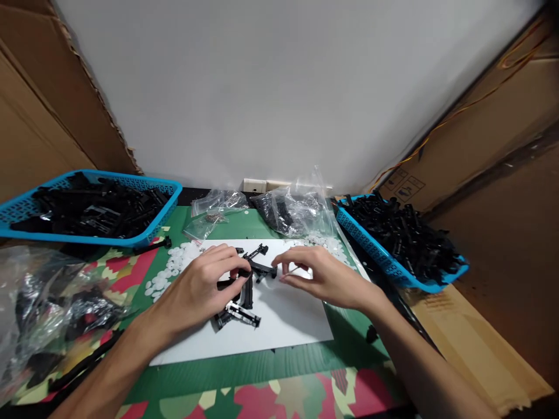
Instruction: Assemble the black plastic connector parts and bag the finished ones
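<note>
Over the white sheet (297, 326), my left hand (213, 279) pinches the left end of a slim black plastic part (263, 269) between thumb and forefinger. My right hand (321, 273) is at the part's other end, its thumb and forefinger curved and a little apart. Whether those fingertips touch the part, I cannot tell. More black plastic parts (247, 293) lie beneath and beside my left hand. One black part with a bright, shiny face (242, 314) lies nearest me among them.
Blue baskets heaped with black parts stand at left (131, 240) and right (362, 235). Small white discs (168, 270) lie left of the sheet. Clear bags of small pieces (292, 209) rest by the wall. A large plastic bag (39, 308) covers the left side.
</note>
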The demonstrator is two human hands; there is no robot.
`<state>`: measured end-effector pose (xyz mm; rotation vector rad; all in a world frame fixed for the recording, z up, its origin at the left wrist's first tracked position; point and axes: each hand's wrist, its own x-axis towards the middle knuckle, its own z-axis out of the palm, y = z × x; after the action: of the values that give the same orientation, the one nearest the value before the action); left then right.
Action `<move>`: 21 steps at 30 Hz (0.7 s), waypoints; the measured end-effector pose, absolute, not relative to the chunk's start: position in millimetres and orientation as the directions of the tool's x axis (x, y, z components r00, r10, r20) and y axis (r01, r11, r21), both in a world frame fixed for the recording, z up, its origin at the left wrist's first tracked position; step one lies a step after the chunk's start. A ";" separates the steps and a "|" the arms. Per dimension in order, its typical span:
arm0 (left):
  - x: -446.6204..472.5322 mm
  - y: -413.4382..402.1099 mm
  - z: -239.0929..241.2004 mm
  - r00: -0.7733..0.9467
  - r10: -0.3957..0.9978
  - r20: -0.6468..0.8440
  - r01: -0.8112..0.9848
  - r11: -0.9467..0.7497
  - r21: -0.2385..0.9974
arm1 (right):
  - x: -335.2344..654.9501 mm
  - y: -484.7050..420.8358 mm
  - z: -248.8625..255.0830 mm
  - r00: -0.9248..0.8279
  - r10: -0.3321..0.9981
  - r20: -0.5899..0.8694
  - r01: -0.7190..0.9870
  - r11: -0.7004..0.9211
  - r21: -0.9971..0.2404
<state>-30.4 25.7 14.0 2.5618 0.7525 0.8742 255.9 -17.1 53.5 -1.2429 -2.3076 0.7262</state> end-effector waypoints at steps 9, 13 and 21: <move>-27.9 15.6 22.1 0.265 0.661 0.702 0.466 -0.725 0.507 | 217.0 -25.9 9.4 -0.381 0.902 0.205 0.449 0.374 -0.811; -19.9 9.8 14.7 0.193 0.774 0.604 0.424 -0.621 0.660 | 208.9 -33.6 3.2 -0.250 0.921 0.299 0.386 0.378 -0.842; -9.5 3.6 11.5 0.168 0.878 0.449 0.326 -0.479 0.815 | 226.0 -30.4 9.5 -0.213 0.886 0.411 0.387 0.463 -0.797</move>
<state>-9.5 3.6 11.5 1.8989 1.1346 1.3005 226.0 -30.4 9.5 -1.0824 -1.7997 0.6865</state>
